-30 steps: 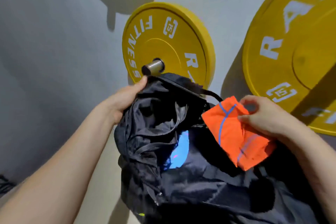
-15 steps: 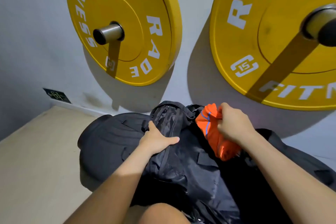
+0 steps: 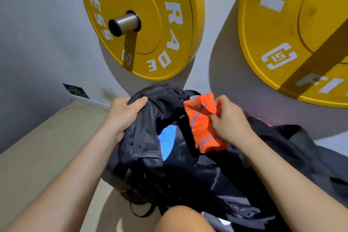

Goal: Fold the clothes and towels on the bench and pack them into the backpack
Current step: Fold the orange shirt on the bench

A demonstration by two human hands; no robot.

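The black backpack (image 3: 150,137) lies in front of me with its mouth held open. My left hand (image 3: 124,113) grips the bag's upper left edge, thumb over the mesh side. My right hand (image 3: 227,118) pinches a folded orange cloth with blue stripes (image 3: 203,128) at the right side of the opening. A bright blue item (image 3: 167,141) shows inside the bag. More dark fabric (image 3: 301,156) spreads to the right, under my right forearm.
Two yellow weight plates (image 3: 150,24) (image 3: 291,34) hang on pegs on the grey wall just behind the bag. A beige floor (image 3: 47,147) lies to the left. My bare knee (image 3: 184,220) is at the bottom centre.
My left hand shifted from the top of the bag to its left edge and pulled the mouth open, exposing the blue item. The orange cloth has unfurled somewhat beside the opening.
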